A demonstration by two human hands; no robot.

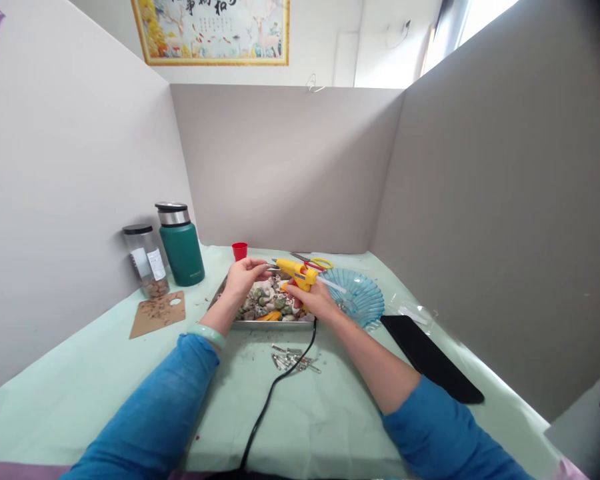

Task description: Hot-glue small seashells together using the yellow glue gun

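Note:
My right hand point(310, 299) is wrapped round the grip of a yellow hot glue gun point(293, 269), a white glue stick point(331, 284) jutting from its back. The nozzle points left, toward my left hand point(247, 275). Pinched in those left fingertips is a small thin silvery piece, close to the nozzle; its exact kind is too small to tell. Below both hands lies a metal tray point(273, 325) of mixed pebbles and shells, partly hidden by them. A loose pile of small silvery metal clips point(293, 360) rests on the cloth in front of the tray.
A black cord point(275, 383) runs from the glue gun to the near edge. Right: blue glass plate point(367, 293), black flat panel point(430, 357). Behind: scissors point(321, 263), red cup point(239, 251). Left: green bottle point(181, 250), clear jar point(147, 263), brown card point(150, 320). Grey partitions point(285, 167) surround the table.

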